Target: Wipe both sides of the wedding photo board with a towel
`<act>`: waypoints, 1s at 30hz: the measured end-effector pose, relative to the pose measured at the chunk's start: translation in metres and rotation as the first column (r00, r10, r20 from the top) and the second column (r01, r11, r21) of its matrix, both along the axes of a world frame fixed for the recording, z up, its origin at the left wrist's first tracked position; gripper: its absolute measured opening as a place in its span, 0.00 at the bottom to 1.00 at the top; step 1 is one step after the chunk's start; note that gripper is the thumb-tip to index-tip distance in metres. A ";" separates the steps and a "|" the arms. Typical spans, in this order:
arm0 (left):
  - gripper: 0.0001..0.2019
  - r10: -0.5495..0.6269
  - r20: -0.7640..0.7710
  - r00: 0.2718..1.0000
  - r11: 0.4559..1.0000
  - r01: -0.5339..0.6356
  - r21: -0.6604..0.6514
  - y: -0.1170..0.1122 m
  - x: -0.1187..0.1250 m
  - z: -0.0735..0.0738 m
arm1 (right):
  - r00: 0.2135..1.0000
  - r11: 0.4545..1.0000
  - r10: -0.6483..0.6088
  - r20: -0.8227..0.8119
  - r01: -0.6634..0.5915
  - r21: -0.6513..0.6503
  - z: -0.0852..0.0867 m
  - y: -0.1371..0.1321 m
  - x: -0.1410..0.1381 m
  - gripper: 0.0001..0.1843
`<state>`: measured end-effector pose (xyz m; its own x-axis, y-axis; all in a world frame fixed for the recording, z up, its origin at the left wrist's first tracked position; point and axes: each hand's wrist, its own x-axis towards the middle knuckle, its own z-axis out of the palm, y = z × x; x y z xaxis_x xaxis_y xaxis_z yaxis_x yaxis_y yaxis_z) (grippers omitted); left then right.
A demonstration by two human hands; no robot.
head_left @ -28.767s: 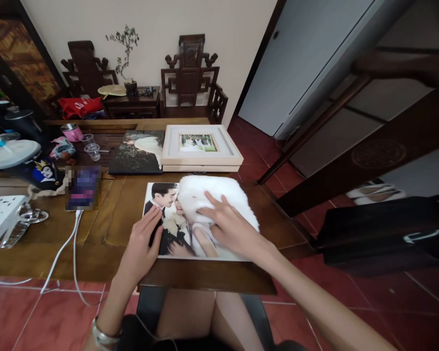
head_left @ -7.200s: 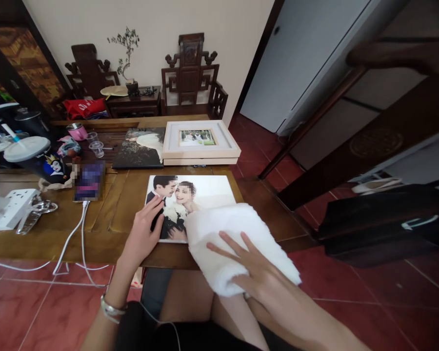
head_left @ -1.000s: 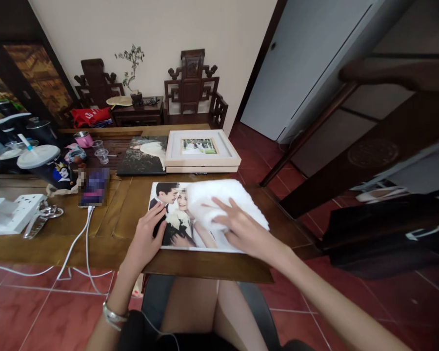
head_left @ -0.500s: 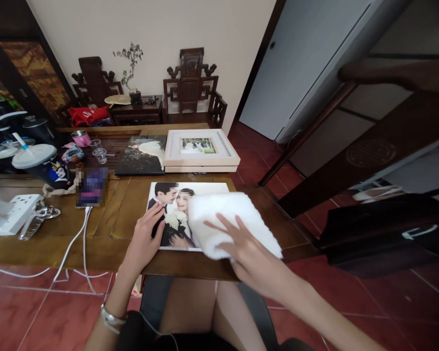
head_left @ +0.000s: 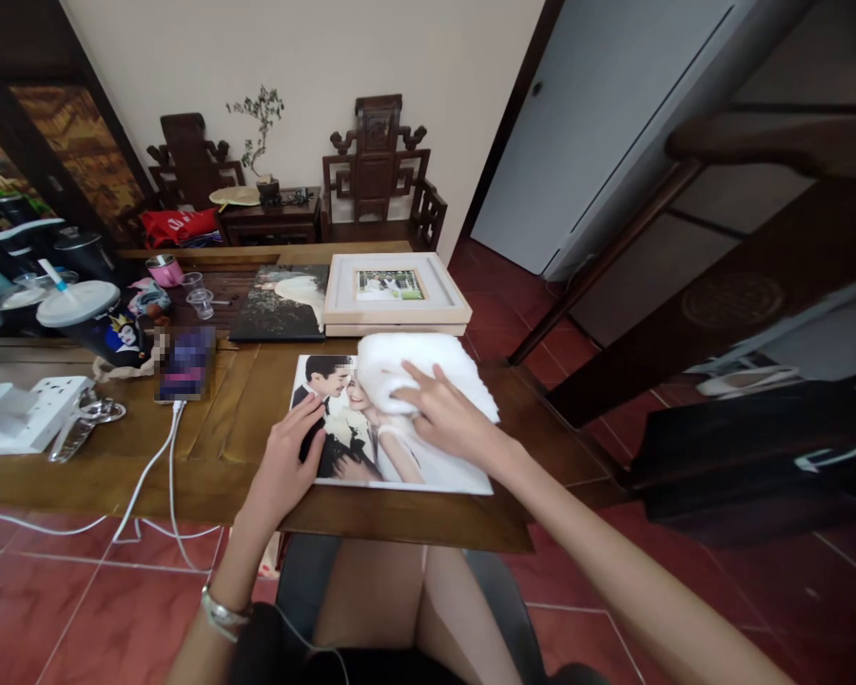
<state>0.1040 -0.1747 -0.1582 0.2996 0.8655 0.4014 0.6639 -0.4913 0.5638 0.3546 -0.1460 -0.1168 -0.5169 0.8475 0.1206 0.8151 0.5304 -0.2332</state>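
Note:
A wedding photo print (head_left: 406,466) of a couple lies flat on the wooden table near its front edge. My left hand (head_left: 292,452) rests on the print's left side, fingers stretched out and holding nothing. Over the upper right part of the print is a folded white fluffy towel (head_left: 442,357), which hides that part of the picture. My right hand (head_left: 446,409) grips the towel and presses it down, two fingers stretched across the top; the other fingers are partly hidden.
Behind the print are a pale wooden box frame (head_left: 339,330) with a small photo and a dark photo panel (head_left: 271,314). On the left stand a phone (head_left: 185,366) on white cables, a power strip (head_left: 47,414) and a lidded cup (head_left: 89,323). A wooden chair (head_left: 656,276) rises at right.
My right hand has moved the towel up and to the left across the print, uncovering its lower right corner. My left hand stays in place on the print.

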 end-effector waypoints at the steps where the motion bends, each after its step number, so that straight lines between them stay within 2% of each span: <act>1: 0.18 0.002 -0.002 1.000 1.000 -0.002 -0.005 0.000 0.000 0.000 | 1.000 1.000 -0.024 0.014 0.024 0.013 0.001 0.010 -0.005 0.31; 3: 0.18 0.006 -0.003 1.000 1.000 -0.006 -0.008 0.000 0.000 0.000 | 0.999 0.999 -0.036 0.026 0.035 0.041 0.002 0.017 -0.015 0.31; 5: 0.18 0.008 0.003 1.000 1.000 -0.008 -0.009 0.000 0.000 -0.001 | 1.000 0.998 -0.013 0.027 0.012 0.055 0.002 0.005 -0.023 0.30; 9: 0.20 0.001 0.007 1.000 1.000 0.000 -0.022 0.000 0.000 -0.002 | 0.991 0.990 0.133 0.005 -0.134 0.050 -0.003 -0.056 -0.030 0.29; 12: 0.21 0.012 -0.016 1.000 0.999 -0.012 -0.043 -0.001 0.001 -0.002 | 0.970 0.971 0.235 -0.066 -0.230 0.071 -0.006 -0.101 -0.023 0.27; 15: 0.21 0.017 -0.037 0.999 0.998 -0.019 -0.062 -0.002 0.001 -0.001 | 0.956 0.965 0.262 -0.133 -0.259 0.044 -0.007 -0.119 -0.005 0.27; 18: 0.21 0.016 -0.042 0.999 0.997 -0.020 -0.080 -0.003 0.001 -0.001 | 0.971 0.980 0.197 -0.133 -0.196 0.025 -0.009 -0.104 0.018 0.29; 22: 0.21 0.016 -0.015 1.000 0.995 -0.018 -0.094 -0.003 0.001 -0.001 | 0.998 1.000 0.016 -0.054 -0.015 0.026 -0.011 -0.050 0.028 0.27; 25: 0.20 0.002 0.091 0.996 0.997 0.006 -0.080 -0.004 0.001 0.002 | 0.995 0.995 -0.096 0.003 0.096 -0.026 -0.002 -0.010 0.002 0.29; 26: 0.20 -0.002 0.156 0.988 0.998 0.012 -0.066 -0.005 0.001 0.004 | 0.996 0.995 -0.091 0.006 0.091 -0.038 0.002 -0.002 -0.012 0.29; 28: 0.21 0.012 0.333 0.943 0.999 0.006 -0.054 -0.007 -0.001 0.008 | 1.000 0.998 -0.012 0.013 0.013 -0.055 0.010 0.005 -0.042 0.30; 30: 0.22 0.066 0.546 0.835 0.995 -0.014 -0.099 -0.008 -0.003 0.012 | 0.996 0.994 0.085 0.019 -0.084 -0.070 0.015 -0.002 -0.067 0.31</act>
<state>0.1008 -0.1826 -0.1463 0.0173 0.9112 0.4117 0.2516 -0.4025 0.8802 0.2879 -0.1482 -0.1022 -0.5889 0.8066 0.0509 0.7735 0.5807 -0.2540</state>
